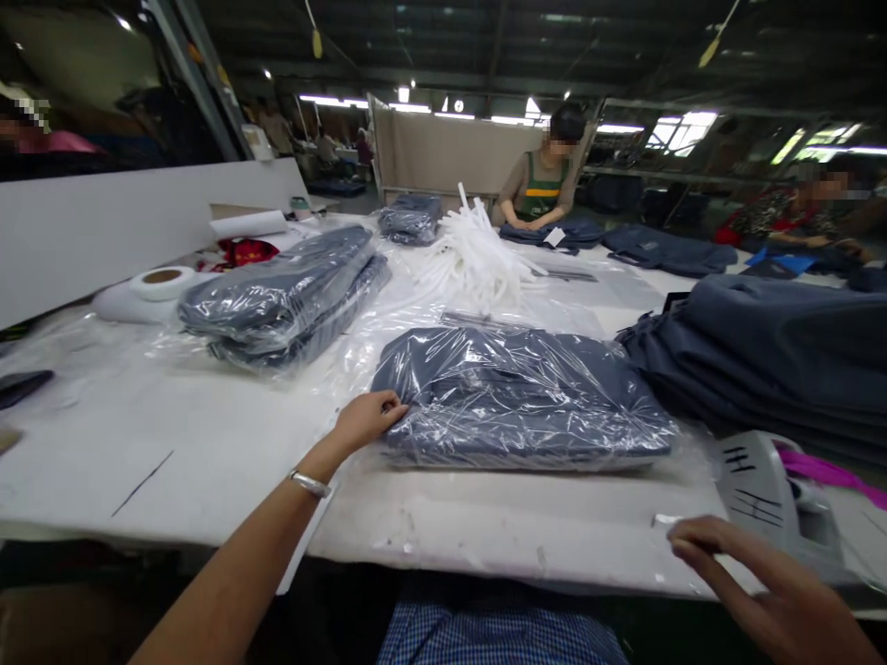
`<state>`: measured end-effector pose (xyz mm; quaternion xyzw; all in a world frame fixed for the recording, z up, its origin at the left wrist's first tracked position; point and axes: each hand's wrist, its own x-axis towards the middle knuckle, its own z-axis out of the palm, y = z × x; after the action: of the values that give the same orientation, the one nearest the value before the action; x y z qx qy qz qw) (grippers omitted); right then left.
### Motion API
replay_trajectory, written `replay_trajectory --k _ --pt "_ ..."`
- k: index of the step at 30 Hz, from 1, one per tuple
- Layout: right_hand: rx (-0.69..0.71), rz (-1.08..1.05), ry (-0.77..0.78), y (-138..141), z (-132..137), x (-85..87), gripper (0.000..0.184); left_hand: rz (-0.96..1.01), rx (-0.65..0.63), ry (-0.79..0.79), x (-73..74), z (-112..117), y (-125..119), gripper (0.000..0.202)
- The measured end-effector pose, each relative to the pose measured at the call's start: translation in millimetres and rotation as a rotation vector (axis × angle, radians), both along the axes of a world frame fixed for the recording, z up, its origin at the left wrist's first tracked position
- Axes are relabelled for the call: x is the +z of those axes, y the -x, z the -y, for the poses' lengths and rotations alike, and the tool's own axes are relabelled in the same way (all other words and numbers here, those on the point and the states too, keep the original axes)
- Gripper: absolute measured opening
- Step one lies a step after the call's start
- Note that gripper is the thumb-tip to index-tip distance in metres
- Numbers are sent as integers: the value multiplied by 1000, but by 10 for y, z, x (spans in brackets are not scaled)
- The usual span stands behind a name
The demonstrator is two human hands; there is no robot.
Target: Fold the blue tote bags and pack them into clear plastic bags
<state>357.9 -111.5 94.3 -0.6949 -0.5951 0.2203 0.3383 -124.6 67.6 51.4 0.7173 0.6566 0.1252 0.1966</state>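
A folded dark blue garment in a clear plastic bag [519, 397] lies in front of me on the white table [173, 443]. My left hand [367, 417] rests on the bag's left edge, fingers curled and pinching the plastic there. My right hand [755, 577] hovers over the table's near edge at the lower right, fingers bent and slightly apart, holding nothing that I can see. A small white strip [666, 520] lies on the table just beyond its fingertips.
A stack of bagged garments [277, 300] lies at the left, with a tape roll [163, 282] beside it. Unbagged dark garments [769, 356] pile up at the right. White plastic strips [478, 254] heap at the centre back. A grey device [762, 499] sits at the right. Two other people work across the table.
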Motion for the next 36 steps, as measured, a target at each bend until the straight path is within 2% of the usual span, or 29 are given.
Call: replay_trajectory --k 2,3,5,7,9,12,16,19,24,26,28,30,32,34,36 --pt "457 126 14 465 -434 385 24 8 4 -2 7 17 -7 35" --pt "631 155 12 687 -652 525 24 12 8 -4 10 26 -12 34" --pt "905 171 3 1096 -1078 681 24 19 20 -7 14 43 -23 34" --pt "1099 190 17 1463 -1485 689 26 25 35 -4 17 57 -36 33" --pt "1244 267 35 1801 -1858 601 27 29 45 -3 16 66 -48 32" --pt "1354 451 62 2246 -2303 411 24 36 58 -1 11 74 -60 31" --pt "1386 728 45 2645 -2634 196 23 48 72 2 -8 81 -64 29" --pt "1341 901 -11 2774 -2740 87 35 62 66 7 -32 80 -60 28" --pt "1233 946 -24 2753 -2857 -30 53 62 68 6 -49 72 -57 31" --pt "1185 934 -10 2667 -2909 -39 54 61 69 10 -30 74 -58 31" --pt "1048 941 -25 2536 -2924 -11 49 64 60 15 -2 80 -59 32" --pt "840 914 -73 2369 -2836 41 41 62 59 18 22 87 -58 33" --pt "684 749 -122 2191 -2592 77 41 54 65 12 33 87 -54 33" --pt "662 427 -74 2020 -2201 51 47 55 66 -7 34 75 -49 34" --pt "700 32 151 1862 -1742 -64 54 67 52 -23 35 49 -39 35"
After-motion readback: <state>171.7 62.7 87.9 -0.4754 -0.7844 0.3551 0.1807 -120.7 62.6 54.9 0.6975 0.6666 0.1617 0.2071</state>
